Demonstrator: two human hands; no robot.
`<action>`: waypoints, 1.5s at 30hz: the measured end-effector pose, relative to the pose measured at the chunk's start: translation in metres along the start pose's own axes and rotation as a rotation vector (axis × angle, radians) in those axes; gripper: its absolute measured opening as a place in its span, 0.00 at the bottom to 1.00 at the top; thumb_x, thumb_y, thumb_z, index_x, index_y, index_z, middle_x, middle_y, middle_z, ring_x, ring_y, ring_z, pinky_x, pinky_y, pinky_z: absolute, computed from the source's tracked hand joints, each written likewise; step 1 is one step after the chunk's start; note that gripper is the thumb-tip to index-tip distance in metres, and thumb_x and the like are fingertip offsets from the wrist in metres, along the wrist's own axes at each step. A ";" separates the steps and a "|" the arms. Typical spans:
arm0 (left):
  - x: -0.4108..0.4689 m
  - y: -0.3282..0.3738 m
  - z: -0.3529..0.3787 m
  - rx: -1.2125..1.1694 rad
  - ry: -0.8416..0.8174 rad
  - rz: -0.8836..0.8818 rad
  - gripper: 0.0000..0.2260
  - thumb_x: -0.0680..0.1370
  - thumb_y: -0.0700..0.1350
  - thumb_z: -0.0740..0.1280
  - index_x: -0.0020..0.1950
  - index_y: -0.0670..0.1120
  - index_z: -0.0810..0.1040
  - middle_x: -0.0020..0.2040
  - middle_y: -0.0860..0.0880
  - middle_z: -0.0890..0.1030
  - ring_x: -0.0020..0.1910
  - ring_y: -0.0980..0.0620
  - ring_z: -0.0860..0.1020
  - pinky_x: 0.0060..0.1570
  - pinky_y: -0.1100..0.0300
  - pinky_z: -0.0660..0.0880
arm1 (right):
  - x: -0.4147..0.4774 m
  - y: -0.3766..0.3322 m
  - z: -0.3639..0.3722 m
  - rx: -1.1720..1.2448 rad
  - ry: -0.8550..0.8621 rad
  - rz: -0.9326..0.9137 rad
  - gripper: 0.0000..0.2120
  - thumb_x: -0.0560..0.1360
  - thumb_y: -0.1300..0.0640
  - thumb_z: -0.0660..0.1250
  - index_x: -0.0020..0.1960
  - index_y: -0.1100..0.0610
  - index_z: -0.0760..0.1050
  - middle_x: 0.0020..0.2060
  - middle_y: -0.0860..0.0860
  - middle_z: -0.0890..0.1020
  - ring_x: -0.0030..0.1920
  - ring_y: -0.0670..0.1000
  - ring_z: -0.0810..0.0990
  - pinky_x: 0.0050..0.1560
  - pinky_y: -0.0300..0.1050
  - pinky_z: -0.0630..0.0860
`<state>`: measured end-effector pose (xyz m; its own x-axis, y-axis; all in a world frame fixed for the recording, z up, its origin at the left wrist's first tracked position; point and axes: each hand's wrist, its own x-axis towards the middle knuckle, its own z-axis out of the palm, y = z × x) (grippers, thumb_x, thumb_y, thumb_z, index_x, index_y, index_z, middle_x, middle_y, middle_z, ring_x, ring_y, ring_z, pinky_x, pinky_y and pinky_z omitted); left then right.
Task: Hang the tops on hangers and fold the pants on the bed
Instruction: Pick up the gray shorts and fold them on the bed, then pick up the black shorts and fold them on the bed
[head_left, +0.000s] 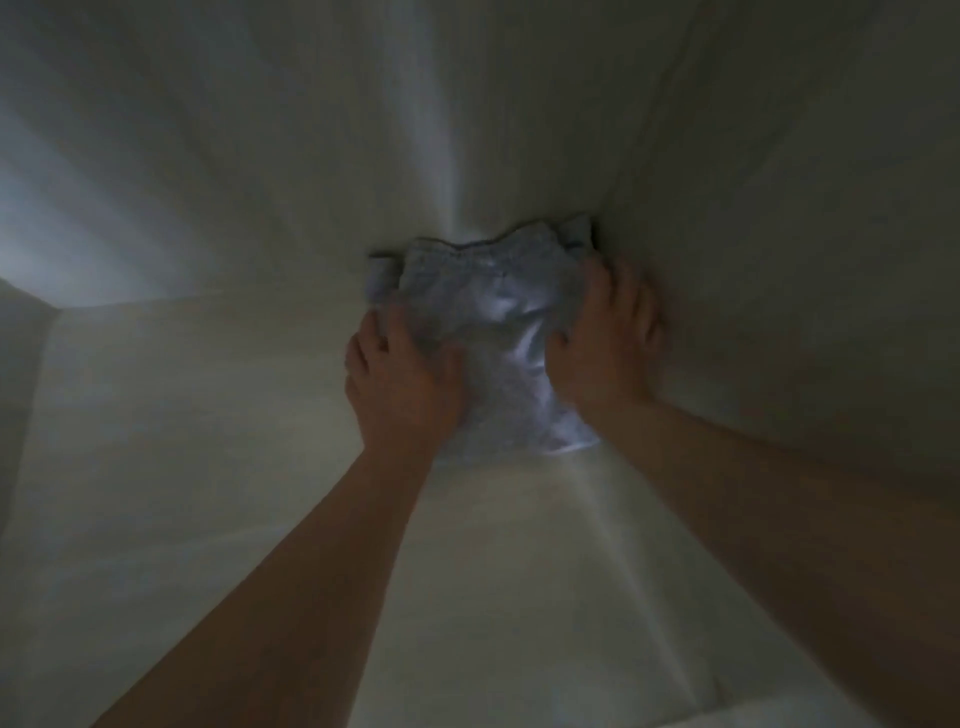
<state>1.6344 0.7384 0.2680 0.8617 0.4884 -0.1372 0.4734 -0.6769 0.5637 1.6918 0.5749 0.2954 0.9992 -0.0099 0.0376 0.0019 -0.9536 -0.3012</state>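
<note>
**Folded pants tucked into the shelf corner**

Head view, dim and blurred: both my arms reach forward into a pale compartment. The folded pants (493, 322), light blue-grey with a gathered waistband at the far end, lie on the shelf (234, 467), pushed up where the back wall (260, 156) meets the right side wall (779, 208). I judge they sit there so the corner squares the bundle and keeps the fold from opening.

My 2 hands flank the bundle. My left hand (400, 374) is on its near left edge, fingers bent over the cloth and thumb on top, holding it. My right hand (608, 338) lies along the right edge, between the pants and the side wall, thumb on the fabric. Whether it grips or only presses, I cannot tell. Holding both sides keeps the layers together.

A little more pale cloth (576, 231) shows just behind the waistband.
</note>
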 end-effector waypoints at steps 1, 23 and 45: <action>-0.002 -0.002 0.010 0.080 -0.006 0.080 0.35 0.80 0.59 0.64 0.82 0.52 0.54 0.81 0.43 0.57 0.78 0.39 0.56 0.74 0.43 0.57 | -0.007 -0.001 0.010 -0.138 0.014 -0.104 0.34 0.75 0.51 0.64 0.79 0.49 0.59 0.79 0.55 0.58 0.77 0.59 0.58 0.72 0.61 0.58; -0.124 -0.056 0.011 0.352 -0.342 0.125 0.31 0.82 0.65 0.46 0.82 0.58 0.43 0.83 0.49 0.40 0.81 0.46 0.39 0.76 0.38 0.39 | -0.081 0.018 0.009 -0.272 -0.393 -0.212 0.33 0.82 0.36 0.49 0.82 0.45 0.43 0.82 0.51 0.44 0.81 0.57 0.42 0.76 0.65 0.40; -0.393 -0.051 -0.221 0.240 0.053 -0.200 0.32 0.79 0.70 0.43 0.82 0.61 0.44 0.83 0.51 0.41 0.81 0.46 0.37 0.76 0.41 0.36 | -0.334 -0.046 -0.171 0.015 -0.381 -0.697 0.33 0.80 0.35 0.45 0.82 0.45 0.44 0.82 0.49 0.45 0.81 0.56 0.43 0.77 0.64 0.42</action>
<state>1.2312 0.7029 0.4734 0.7394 0.6488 -0.1797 0.6676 -0.6721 0.3204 1.3517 0.5705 0.4594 0.7123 0.6939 -0.1058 0.6294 -0.6982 -0.3412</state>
